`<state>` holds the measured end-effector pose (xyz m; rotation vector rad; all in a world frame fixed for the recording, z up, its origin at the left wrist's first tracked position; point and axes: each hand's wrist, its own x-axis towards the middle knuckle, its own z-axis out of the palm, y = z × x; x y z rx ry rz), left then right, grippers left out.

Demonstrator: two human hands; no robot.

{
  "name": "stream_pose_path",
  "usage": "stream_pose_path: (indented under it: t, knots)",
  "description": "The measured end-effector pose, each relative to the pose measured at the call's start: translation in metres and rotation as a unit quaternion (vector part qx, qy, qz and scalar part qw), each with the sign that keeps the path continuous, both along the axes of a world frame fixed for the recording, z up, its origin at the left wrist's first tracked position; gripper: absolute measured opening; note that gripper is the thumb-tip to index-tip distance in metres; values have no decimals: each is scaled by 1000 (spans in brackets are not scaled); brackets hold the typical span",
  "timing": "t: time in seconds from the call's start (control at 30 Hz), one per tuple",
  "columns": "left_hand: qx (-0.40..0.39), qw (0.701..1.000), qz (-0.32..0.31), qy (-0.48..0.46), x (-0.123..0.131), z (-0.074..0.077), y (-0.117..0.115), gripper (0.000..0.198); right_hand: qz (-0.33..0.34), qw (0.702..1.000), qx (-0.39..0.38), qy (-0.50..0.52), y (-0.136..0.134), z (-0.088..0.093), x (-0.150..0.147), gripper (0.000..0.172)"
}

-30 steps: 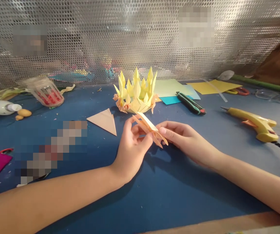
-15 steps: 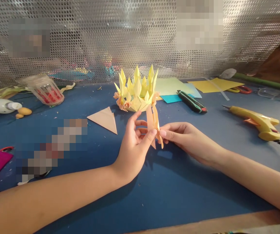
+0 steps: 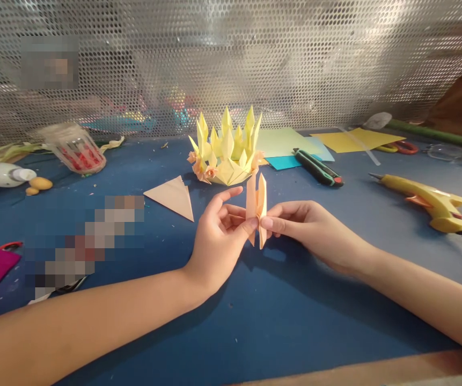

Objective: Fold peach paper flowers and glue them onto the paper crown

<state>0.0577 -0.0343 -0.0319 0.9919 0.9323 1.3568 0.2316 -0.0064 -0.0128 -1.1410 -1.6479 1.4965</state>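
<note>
A blue table (image 3: 231,332) spreads out in front of us, a spiky yellow paper crown (image 3: 227,155) standing just beyond the work. Well to the right lies a yellow glue gun (image 3: 419,198). The left hand (image 3: 217,233) and right hand (image 3: 307,225) meet above the table, fingers pinched on one folded peach paper (image 3: 262,195), left index raised. Its long axis runs nearly upright, narrow tips up and down, flaps smooth and creased; a flat paper triangle (image 3: 174,199) lies to its left.
</note>
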Motion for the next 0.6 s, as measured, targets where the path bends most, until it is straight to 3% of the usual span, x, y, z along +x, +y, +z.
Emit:
stream_pose_path:
  t: [0.17, 0.6]
  knots:
    - [-12, 1000, -7, -23, -3, -4, 3, 47, -15, 1000, 21, -7, 2, -2, 3, 37]
    - [27, 998, -37, -48, -2, -6, 4, 18, -23, 1000, 12, 18, 4, -6, 3, 35]
